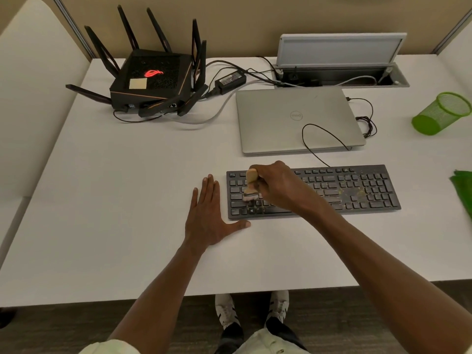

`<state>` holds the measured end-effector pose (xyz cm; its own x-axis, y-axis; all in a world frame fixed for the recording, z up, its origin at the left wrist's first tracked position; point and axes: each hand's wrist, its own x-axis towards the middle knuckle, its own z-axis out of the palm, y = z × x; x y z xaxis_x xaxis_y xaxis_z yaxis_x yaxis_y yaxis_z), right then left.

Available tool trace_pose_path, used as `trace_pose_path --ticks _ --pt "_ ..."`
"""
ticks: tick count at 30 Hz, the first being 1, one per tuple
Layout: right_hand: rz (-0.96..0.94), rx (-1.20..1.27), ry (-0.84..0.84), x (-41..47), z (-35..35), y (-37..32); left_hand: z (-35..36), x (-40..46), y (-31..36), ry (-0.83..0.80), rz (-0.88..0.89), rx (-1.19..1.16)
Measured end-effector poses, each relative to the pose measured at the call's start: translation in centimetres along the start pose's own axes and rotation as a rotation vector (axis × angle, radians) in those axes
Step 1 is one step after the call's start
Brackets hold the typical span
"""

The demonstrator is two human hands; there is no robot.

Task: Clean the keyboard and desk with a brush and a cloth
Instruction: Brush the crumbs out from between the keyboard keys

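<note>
A black keyboard [357, 190] lies on the white desk [115, 200], with yellowish crumbs scattered over its right half. My right hand [278, 185] is shut on a small brush with a wooden handle [251, 183]; its bristles touch the keys at the keyboard's left end. My left hand [208, 218] lies flat on the desk with fingers spread, against the keyboard's left edge, thumb along its front corner. A green cloth [463, 190] shows at the right edge of the desk, partly cut off by the frame.
A closed silver laptop [281, 123] lies behind the keyboard with a black cable looped over it. A black router with antennas [153, 77] and a power adapter [229, 79] stand at the back. A green mesh cup [441, 113] lies tipped at the right. An open cable hatch [342, 60] sits at the back.
</note>
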<state>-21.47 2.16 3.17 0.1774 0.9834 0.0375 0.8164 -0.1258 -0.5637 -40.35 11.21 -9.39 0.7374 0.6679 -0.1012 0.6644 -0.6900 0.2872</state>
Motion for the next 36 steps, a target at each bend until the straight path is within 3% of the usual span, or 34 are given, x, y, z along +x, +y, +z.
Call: trace_pose_path --ticks 9,15,22,27,32,36 --pt "-0.024 -0.119 0.015 -0.5 0.2 0.0 0.2 0.1 -0.1 0.004 0.003 -0.009" --pt "-0.014 0.030 -0.005 0.1 0.6 -0.6 0.1 0.1 -0.1 -0.008 -0.005 -0.001" --pt "0.041 -0.148 0.035 -1.3 -1.6 2.0 0.2 0.1 -0.1 -0.011 -0.002 0.005" --pt "0.038 0.007 0.031 -0.3 -0.9 1.0 0.1 0.0 -0.1 0.000 0.002 -0.015" --pt "0.060 -0.019 -0.048 -1.3 -1.2 1.9 -0.1 0.0 -0.1 -0.017 0.002 0.004" --pt "0.076 0.014 0.033 -1.0 -2.5 2.5 0.0 0.1 -0.1 -0.016 0.003 0.006"
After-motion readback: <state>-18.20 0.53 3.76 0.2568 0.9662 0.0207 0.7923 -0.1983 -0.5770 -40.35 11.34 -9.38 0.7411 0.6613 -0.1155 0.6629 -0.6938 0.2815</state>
